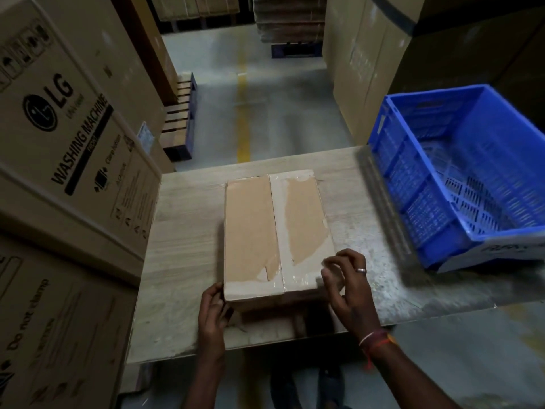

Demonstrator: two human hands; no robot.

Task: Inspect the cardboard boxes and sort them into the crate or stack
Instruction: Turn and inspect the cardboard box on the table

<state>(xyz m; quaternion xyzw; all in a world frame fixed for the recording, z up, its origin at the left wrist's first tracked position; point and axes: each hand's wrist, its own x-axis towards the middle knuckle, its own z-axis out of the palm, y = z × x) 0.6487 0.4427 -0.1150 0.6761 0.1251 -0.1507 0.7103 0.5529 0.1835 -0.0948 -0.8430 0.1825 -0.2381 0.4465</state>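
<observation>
The cardboard box (277, 231) lay flat at the middle of the bench (182, 231), taped seam up; the left hand (213, 308) gripped its near left corner with curled fingers; the right hand (348, 284) hovered at the near right corner, fingers bent, holding nothing; the blue crate (460, 172) stood on the bench's right side, apart from the box.

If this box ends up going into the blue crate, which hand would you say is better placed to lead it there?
Probably the right hand: it is at the cardboard box's near right corner, on the blue crate's side. The left hand is at the near left corner.
</observation>
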